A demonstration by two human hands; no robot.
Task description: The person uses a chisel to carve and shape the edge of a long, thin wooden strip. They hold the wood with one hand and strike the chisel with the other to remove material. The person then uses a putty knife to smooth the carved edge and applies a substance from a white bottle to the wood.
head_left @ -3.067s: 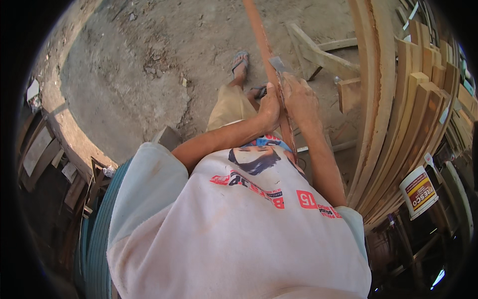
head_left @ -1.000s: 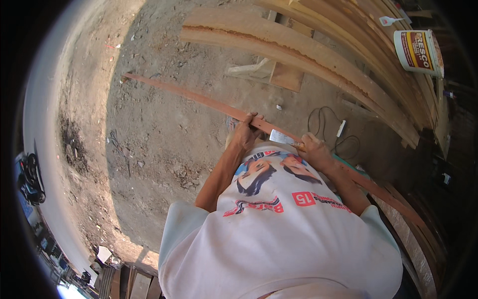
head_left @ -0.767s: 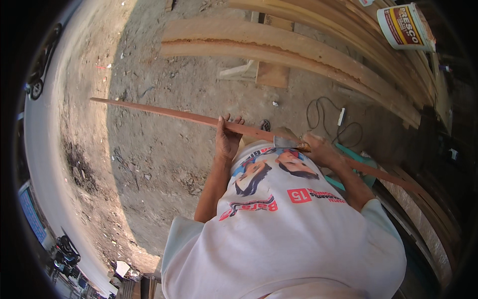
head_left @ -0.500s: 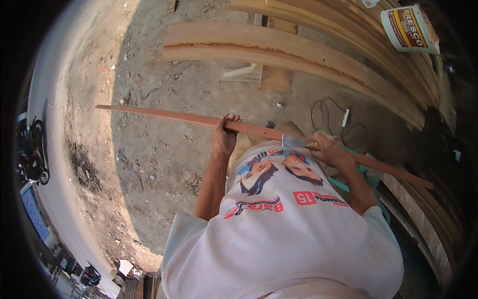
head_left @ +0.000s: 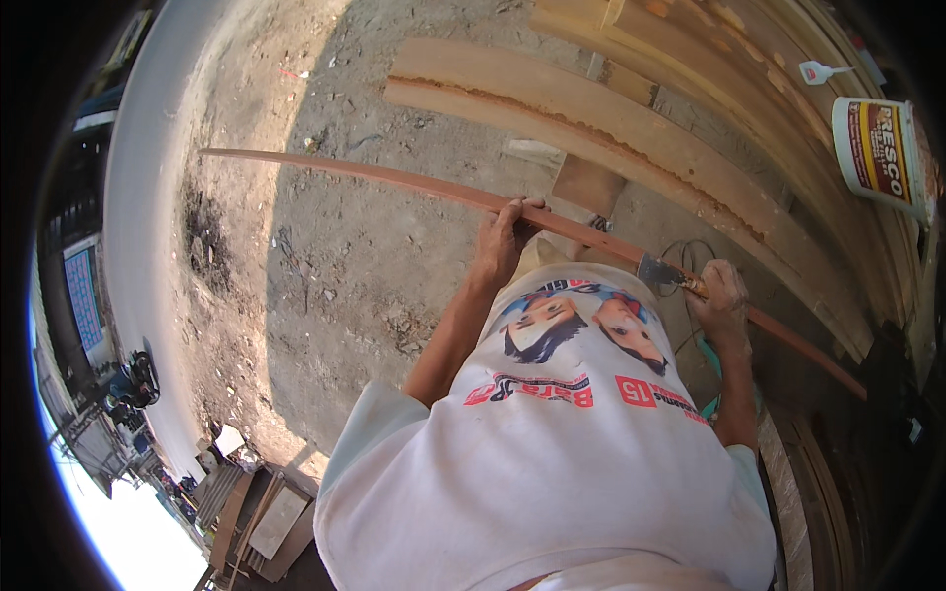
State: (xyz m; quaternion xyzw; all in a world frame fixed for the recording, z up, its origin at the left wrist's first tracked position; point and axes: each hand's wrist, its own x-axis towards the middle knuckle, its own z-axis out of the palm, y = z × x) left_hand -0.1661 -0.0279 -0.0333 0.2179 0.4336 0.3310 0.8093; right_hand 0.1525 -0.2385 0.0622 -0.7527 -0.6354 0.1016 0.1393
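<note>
A long, thin reddish-brown wooden strip [head_left: 394,177] runs across in front of my body, its far left end over the ground and its right end low by the boards. My left hand [head_left: 506,239] is closed round it left of the middle, thumb and fingers gripping its edges. My right hand [head_left: 722,295] is closed on a putty knife [head_left: 658,271] with a wide metal blade and a brownish handle. The blade lies against the strip, pointing left. Whether my right fingers also grip the strip is hard to see.
Several long planks [head_left: 591,128] lie raised at the far right, one with a rough brown line along it. On them stand a white bucket [head_left: 875,148] and a small white bottle [head_left: 818,72]. A cable [head_left: 690,254] lies beyond my right hand. A motorcycle [head_left: 136,379] stands by the road.
The view has turned, so the strip slants more steeply. Both hands now sit further right along the strip, and the knife blade has shifted right with my right hand.
</note>
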